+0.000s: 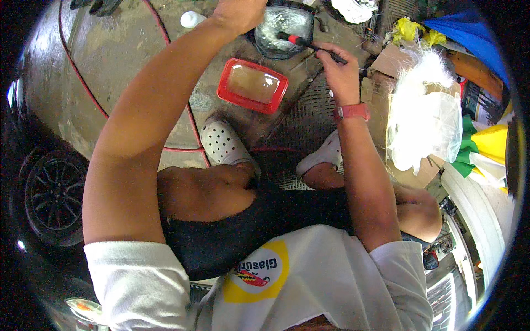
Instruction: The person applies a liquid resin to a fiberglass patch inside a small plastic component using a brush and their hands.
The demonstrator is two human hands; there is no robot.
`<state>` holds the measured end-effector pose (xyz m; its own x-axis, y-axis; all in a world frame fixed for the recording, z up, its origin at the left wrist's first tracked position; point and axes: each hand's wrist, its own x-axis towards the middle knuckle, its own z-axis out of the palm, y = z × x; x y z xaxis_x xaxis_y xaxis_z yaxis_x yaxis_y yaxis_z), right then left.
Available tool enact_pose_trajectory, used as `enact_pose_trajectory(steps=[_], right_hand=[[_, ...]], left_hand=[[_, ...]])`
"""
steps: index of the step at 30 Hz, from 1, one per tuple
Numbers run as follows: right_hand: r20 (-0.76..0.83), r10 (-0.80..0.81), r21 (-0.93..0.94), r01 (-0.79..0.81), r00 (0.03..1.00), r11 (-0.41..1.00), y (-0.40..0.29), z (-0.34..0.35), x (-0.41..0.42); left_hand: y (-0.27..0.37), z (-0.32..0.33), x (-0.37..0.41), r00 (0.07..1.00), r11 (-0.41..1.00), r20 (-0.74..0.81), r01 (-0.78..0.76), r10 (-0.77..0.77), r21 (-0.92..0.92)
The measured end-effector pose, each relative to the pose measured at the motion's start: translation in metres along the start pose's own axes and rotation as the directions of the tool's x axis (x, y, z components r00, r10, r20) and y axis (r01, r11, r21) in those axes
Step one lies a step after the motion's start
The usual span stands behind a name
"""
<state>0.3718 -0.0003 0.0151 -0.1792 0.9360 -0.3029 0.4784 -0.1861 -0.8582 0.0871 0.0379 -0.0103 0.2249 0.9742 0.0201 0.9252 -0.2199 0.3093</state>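
A dark, bowl-shaped part [265,49] lies on the floor at the top of the view, lined with wet, glossy whitish fibres [285,20] that look like glass fibre. My right hand [343,68] grips a brush [295,39] with a black handle and a red band, its bristles on the fibres. At the part's left edge is my left hand [242,14], its fingers cut off by the frame, so its grip is hidden. Between my feet and the part sits a red plastic tray [249,104] holding a shiny, brownish, see-through liquid [248,84].
A white bottle [191,19] lies by my left forearm. Red hoses [83,80] cross the floor at left, near a car wheel [54,194]. At right, loose white fibres [414,111] and a clear bag [447,124] rest on cardboard [374,93], near a blue sheet [468,37].
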Motion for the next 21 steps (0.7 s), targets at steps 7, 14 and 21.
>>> enact_pose_trajectory(steps=[7, 14, 21], right_hand=[[0.030, 0.049, 0.009, -0.049, 0.998, 0.999, 0.003, 0.012, -0.001], [0.005, -0.029, 0.101, 0.028, 1.000, 0.995, 0.007, 0.013, 0.001], [-0.015, 0.085, 0.097, -0.083, 0.996, 0.992, 0.008, 0.002, 0.001]], left_hand=[[0.004, -0.005, 0.004, 0.983, 0.997, 0.179, 0.034, -0.047, 0.075], [0.003, 0.005, -0.002, 0.990, 0.988, 0.142, -0.005, -0.018, 0.155], [0.003, 0.003, -0.003, 0.997, 0.996, 0.083, -0.008, 0.000, 0.094]])
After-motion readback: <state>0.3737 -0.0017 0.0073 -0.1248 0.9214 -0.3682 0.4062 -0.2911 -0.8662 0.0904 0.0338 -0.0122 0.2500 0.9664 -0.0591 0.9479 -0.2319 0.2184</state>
